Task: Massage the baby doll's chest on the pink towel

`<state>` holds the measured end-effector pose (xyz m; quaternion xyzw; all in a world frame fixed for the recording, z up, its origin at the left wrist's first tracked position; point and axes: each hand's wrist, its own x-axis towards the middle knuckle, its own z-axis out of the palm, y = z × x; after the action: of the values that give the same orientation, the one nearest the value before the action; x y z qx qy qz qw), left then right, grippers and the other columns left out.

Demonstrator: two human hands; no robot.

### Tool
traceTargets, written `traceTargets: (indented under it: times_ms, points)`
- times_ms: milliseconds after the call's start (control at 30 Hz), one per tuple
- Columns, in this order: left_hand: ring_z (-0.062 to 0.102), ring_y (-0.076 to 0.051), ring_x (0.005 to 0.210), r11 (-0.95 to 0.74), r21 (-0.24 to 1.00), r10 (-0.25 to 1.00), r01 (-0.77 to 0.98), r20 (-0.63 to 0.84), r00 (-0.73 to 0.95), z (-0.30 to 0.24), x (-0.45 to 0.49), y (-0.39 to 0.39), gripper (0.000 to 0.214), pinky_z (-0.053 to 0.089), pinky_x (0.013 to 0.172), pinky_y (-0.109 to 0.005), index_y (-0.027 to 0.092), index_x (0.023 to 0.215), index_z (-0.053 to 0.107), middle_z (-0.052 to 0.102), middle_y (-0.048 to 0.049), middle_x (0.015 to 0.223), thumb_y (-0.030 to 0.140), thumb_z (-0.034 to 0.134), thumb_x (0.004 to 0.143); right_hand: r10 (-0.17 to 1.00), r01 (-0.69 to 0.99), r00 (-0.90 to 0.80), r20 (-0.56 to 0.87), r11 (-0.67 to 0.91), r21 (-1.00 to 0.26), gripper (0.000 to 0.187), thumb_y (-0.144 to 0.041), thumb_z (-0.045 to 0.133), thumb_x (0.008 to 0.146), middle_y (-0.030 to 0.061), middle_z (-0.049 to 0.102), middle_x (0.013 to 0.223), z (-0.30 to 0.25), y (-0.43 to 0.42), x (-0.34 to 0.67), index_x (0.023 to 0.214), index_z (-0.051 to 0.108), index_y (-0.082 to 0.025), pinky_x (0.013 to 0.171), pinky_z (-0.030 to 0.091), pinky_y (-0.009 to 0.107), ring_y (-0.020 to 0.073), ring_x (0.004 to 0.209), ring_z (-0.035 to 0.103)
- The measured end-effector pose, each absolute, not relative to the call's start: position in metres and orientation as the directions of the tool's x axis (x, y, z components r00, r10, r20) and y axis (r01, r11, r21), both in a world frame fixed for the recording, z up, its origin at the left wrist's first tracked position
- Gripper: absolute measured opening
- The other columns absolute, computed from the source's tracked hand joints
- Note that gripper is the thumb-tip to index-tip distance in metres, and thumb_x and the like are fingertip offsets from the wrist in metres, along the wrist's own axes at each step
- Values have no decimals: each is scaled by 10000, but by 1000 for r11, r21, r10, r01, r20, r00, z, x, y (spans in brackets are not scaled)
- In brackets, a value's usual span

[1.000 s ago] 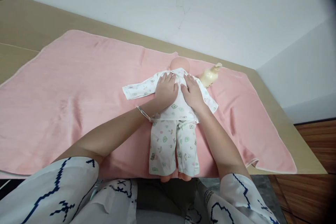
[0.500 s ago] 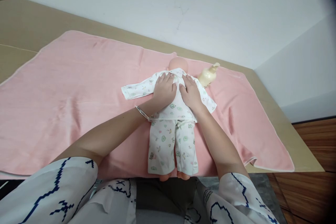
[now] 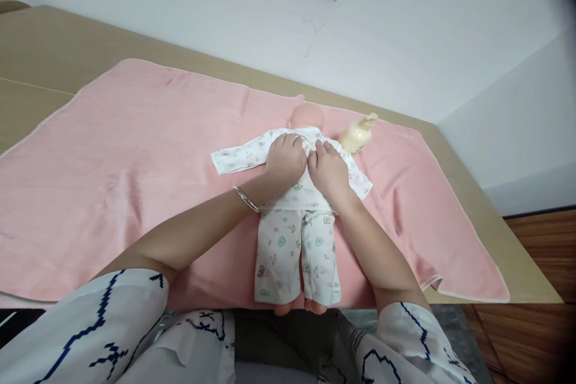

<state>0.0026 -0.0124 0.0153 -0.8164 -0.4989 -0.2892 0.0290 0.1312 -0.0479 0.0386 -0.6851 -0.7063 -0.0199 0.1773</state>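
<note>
A baby doll [image 3: 307, 115] in patterned white pajamas lies with its head away from me and its feet at the near edge of the table. On the chest part of its pajama top [image 3: 300, 195], my left hand [image 3: 287, 159] has its fingers curled into the cloth. Close beside it, my right hand [image 3: 329, 169] is bent over the same top, fingers likewise drawn in on the fabric. The fingertips of both hands are partly hidden. The pajama pants [image 3: 279, 258] cover the legs, and the sleeves spread out to both sides.
Under the doll a pink blanket [image 3: 180, 126] covers much of the wooden table [image 3: 58, 42]. A cream pump bottle [image 3: 356, 135] lies tilted by the doll's right-hand sleeve. A white wall [image 3: 180, 6] rises behind the table.
Both hands lay flat with fingers stretched out on the top; now their fingers are curled in on the cloth. The view has shifted slightly. Doll and bottle stay in place.
</note>
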Motion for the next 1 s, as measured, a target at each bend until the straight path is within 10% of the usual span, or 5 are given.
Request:
traceTargets:
  times_ms: [267,633,1000]
  points:
    - [612,-354,1014,-519,120,790,847,445,421,30,11,-47,306,508,827,-453,51,1103,645,655,-218,1026,112,389,945,950,912,-61,306,178,-370,535,-334,317,994,235,587,1421,36,-23,167,1371,567,-49,1179,379,523,345,1363,513]
    - [512,-340,1339,-532,400,837,746,379,394,21,-7,6,428,389,1149,-513,71,1319,567,605,-191,1395,300,391,1003,971,961,-65,230,123,-247,478,-229,312,960,189,692,1253,58,-61,132,1314,622,-148,988,525,535,366,1187,629]
    - [500,-396,1383,-497,204,844,843,340,415,36,12,-48,438,440,1102,-548,19,1340,576,558,-252,1456,185,367,992,968,899,-120,222,201,-390,563,-348,320,998,134,422,1609,37,-23,167,1510,437,-145,1244,222,633,323,1532,319]
